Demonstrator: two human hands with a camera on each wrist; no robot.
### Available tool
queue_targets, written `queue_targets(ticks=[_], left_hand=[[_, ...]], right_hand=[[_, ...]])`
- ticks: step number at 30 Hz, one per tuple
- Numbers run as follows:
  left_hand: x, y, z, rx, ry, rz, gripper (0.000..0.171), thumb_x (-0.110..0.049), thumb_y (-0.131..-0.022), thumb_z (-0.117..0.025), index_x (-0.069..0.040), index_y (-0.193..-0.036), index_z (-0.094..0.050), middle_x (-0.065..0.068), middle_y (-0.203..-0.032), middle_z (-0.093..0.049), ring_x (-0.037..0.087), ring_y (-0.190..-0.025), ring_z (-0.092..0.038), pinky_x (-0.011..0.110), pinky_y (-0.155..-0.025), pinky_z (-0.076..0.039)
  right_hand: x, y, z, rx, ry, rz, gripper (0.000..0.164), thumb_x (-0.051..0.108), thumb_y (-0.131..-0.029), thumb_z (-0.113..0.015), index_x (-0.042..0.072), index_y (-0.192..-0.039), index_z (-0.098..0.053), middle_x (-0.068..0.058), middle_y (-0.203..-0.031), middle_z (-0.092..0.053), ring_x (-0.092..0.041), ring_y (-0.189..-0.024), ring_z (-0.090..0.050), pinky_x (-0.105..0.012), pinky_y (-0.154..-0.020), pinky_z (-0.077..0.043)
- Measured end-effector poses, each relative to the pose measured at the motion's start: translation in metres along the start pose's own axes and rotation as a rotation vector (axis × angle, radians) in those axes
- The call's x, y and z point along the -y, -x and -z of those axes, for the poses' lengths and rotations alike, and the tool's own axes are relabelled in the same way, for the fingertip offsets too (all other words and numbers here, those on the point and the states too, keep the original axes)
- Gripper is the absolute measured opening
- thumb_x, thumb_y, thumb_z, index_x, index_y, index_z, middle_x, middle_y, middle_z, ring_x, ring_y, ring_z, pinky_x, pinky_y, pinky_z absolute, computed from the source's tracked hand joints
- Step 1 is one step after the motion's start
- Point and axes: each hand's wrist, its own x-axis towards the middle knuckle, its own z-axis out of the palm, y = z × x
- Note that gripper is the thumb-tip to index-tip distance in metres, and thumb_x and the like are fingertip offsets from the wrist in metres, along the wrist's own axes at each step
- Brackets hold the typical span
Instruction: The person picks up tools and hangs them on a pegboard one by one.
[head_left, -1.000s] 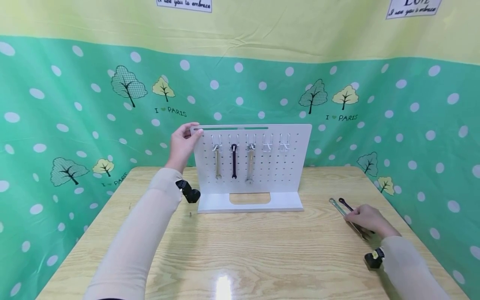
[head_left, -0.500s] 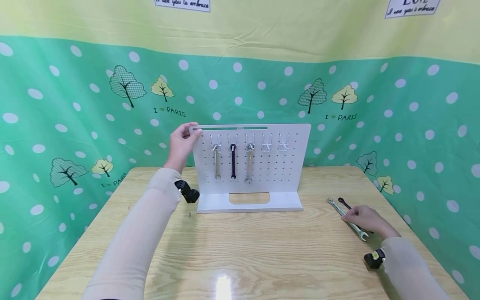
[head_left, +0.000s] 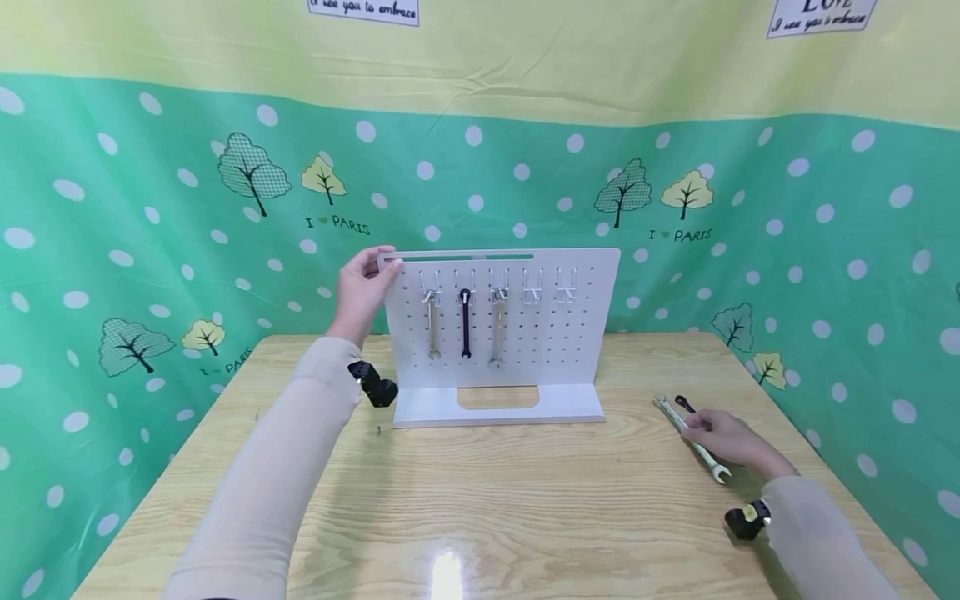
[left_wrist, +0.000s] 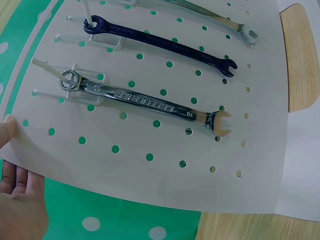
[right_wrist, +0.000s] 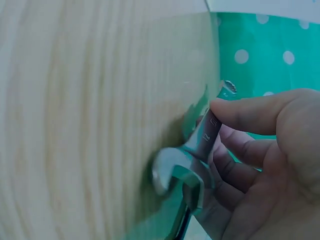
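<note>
My left hand (head_left: 362, 292) grips the upper left corner of a white pegboard stand (head_left: 555, 350), thumb in front and fingers behind. Three combination wrenches hang from its hooks: a silver one (left_wrist: 145, 101) nearest that hand, a dark one (left_wrist: 165, 44) in the middle and another silver one (head_left: 498, 329). At the right of the table, my right hand (head_left: 731, 440) pinches a silver combination wrench (right_wrist: 207, 135) between thumb and fingers. Its open end points toward me. A dark wrench (head_left: 683, 402) lies just beyond, partly hidden by the hand.
Two hooks (head_left: 532, 287) on the board's right side carry nothing. The wooden table (head_left: 525, 508) reaches to a green dotted curtain (head_left: 480, 179) behind and at both sides. A tiny object (head_left: 379, 430) lies near the stand's front left corner.
The silver wrench in my right hand has turned about its length and shifted slightly left, away from the dark wrench. My left hand keeps its grip on the board.
</note>
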Motion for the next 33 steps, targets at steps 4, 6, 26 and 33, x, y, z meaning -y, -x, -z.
queue_targets(ticks=[4, 6, 26, 33], left_hand=[[0.001, 0.000, 0.000, -0.001, -0.002, 0.001, 0.039, -0.027, -0.097, -0.068, -0.012, -0.132, -0.062, 0.007, -0.123, -0.059, 0.019, -0.112, -0.054, 0.033, -0.098, -0.049], [0.001, 0.000, 0.000, 0.001, -0.001, -0.002, 0.039, -0.027, -0.097, -0.068, -0.012, -0.133, -0.062, 0.007, -0.123, -0.059, 0.019, -0.112, -0.054, 0.034, -0.098, -0.049], [0.002, 0.000, 0.000, -0.006, 0.000, -0.001, 0.041, -0.027, -0.097, -0.069, -0.011, -0.134, -0.061, 0.007, -0.122, -0.059, 0.019, -0.112, -0.053, 0.033, -0.098, -0.049], [0.002, 0.000, 0.000, -0.007, -0.006, -0.009, 0.040, -0.027, -0.097, -0.069, -0.012, -0.133, -0.062, 0.007, -0.123, -0.059, 0.019, -0.113, -0.053, 0.032, -0.098, -0.049]], right_hand=[[0.014, 0.002, -0.002, 0.014, -0.024, 0.039, 0.025, 0.018, -0.102, -0.056, -0.005, -0.112, -0.056, -0.016, -0.102, -0.060, -0.028, -0.089, -0.055, -0.038, -0.071, -0.047], [0.024, 0.004, -0.003, 0.019, -0.047, 0.058, 0.021, 0.015, -0.102, -0.054, -0.004, -0.111, -0.054, -0.015, -0.099, -0.058, -0.027, -0.086, -0.053, -0.036, -0.068, -0.046], [0.112, -0.002, -0.019, 0.020, -0.304, 0.293, 0.020, 0.010, -0.104, -0.053, -0.005, -0.117, -0.051, -0.015, -0.099, -0.057, -0.025, -0.086, -0.057, -0.040, -0.073, -0.057], [0.148, -0.010, -0.029, -0.030, -0.330, 0.353, 0.016, 0.009, -0.105, -0.052, -0.002, -0.116, -0.052, -0.014, -0.102, -0.058, -0.025, -0.091, -0.057, -0.043, -0.076, -0.057]])
